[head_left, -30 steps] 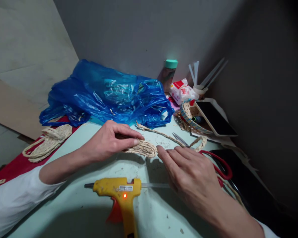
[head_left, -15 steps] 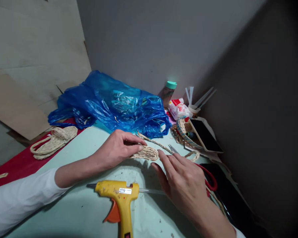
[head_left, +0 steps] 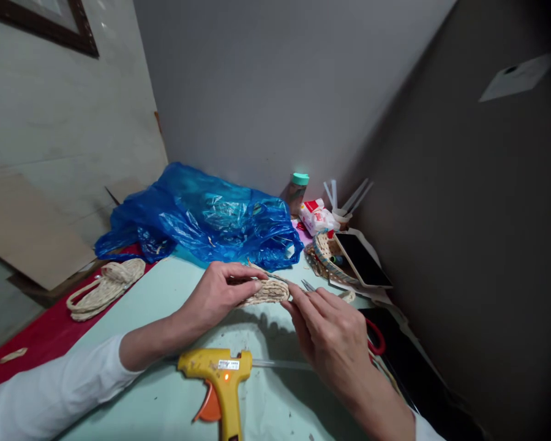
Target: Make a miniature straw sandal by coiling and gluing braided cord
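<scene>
A flat oval coil of pale braided straw cord is held up over the table. My left hand grips its left end, thumb in front and fingers behind. My right hand pinches the coil's right end between thumb and index finger. A loose length of cord runs along the coil's far side towards the right hand. Below them lies a yellow glue gun with an orange trigger, a lit orange dot and a clear glue stick in its back. Scissors with red handles lie partly under my right hand.
A crumpled blue plastic bag fills the back. A cord bundle rests on red cloth at left. At right are a woven basket, a phone-like device, a green-lidded jar, glue sticks in a cup and a black panel.
My right thumb and index finger have closed onto the coil's right end. The view has tilted upward, and the glue gun's dot now glows brighter.
</scene>
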Tool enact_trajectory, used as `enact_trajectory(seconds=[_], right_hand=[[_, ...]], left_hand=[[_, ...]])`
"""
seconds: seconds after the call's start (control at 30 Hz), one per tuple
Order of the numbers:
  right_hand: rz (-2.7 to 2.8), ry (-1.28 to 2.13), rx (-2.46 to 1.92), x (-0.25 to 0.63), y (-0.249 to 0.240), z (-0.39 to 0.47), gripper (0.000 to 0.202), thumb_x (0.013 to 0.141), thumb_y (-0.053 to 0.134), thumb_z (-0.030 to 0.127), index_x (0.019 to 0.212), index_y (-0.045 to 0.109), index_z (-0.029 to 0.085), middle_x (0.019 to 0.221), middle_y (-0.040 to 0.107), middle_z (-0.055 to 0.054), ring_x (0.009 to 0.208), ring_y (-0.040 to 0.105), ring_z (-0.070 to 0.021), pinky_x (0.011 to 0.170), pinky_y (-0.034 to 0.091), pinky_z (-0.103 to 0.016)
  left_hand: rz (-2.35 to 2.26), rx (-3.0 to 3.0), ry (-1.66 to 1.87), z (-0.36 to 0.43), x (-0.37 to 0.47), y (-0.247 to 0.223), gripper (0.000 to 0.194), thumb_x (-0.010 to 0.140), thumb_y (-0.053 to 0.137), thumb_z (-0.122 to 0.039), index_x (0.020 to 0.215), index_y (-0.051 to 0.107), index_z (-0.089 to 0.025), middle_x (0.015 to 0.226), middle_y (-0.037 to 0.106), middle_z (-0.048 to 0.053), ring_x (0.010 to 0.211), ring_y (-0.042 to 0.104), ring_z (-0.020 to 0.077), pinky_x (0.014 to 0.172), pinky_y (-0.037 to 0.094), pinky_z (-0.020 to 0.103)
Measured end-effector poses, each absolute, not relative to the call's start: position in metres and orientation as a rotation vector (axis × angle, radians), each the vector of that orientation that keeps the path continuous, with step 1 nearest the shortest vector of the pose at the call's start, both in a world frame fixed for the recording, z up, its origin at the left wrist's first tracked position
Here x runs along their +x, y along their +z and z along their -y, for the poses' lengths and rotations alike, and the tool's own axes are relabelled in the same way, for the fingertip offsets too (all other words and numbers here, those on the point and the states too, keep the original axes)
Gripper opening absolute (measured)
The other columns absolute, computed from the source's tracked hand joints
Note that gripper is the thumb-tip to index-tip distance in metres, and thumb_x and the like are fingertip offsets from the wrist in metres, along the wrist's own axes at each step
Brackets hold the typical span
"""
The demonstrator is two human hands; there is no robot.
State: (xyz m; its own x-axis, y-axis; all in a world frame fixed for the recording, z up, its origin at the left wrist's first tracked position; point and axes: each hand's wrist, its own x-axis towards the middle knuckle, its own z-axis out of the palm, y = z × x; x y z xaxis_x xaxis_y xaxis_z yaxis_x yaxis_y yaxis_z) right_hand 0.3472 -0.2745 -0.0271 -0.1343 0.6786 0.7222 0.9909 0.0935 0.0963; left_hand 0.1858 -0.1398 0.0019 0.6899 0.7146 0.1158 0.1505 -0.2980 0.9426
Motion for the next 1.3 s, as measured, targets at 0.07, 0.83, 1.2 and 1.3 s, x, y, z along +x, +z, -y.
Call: enact_trajectory(seconds=[0.07,0.83,1.2,1.3], right_hand=[[1.856,-0.805,-1.638,0.35,-0.024,0.276,0.022,0.1,0.054,0.017,0.11,0.07,0.005,0.072,0.063,-0.004,0.064,0.052,-0.0156,0.059,0.036,-0.031],[1.859,-0.444,-1.567,0.393,-0.004,0.287,0.023,0.099,0.057,0.028,0.106,0.072,0.012,0.075,0.064,-0.004,0.066,0.051,-0.0144,0.062,0.037,-0.027],[1.893,-0.503,-1.537,0.392,0.001,0.289,0.022,0.098,0.057,0.023,0.106,0.071,0.008,0.076,0.064,-0.005,0.067,0.05,-0.0158,0.063,0.039,-0.03],[1.876,-0.563,-1.511,0.392,0.003,0.29,0.023,0.097,0.058,0.021,0.109,0.071,0.006,0.079,0.067,-0.006,0.068,0.054,-0.0168,0.064,0.041,-0.032]], left_hand=[[-0.674,1.824,0.64,0.142,0.187,0.004,0.024,0.081,0.069,-0.031,0.094,0.08,-0.016,0.095,0.078,0.009,0.081,0.067,0.0211,0.07,0.051,0.03],[-0.529,1.866,0.331,0.131,0.21,0.038,0.032,0.083,0.068,-0.046,0.09,0.08,-0.017,0.093,0.078,0.008,0.086,0.067,0.0224,0.077,0.049,0.032],[-0.518,2.175,0.475,0.15,0.236,0.044,0.014,0.083,0.069,-0.03,0.08,0.073,-0.017,0.082,0.075,0.003,0.077,0.065,0.0166,0.072,0.049,0.026],[-0.503,2.192,0.503,0.153,0.236,0.046,0.013,0.084,0.067,-0.028,0.082,0.073,-0.016,0.083,0.075,0.003,0.078,0.065,0.0159,0.072,0.05,0.025]])
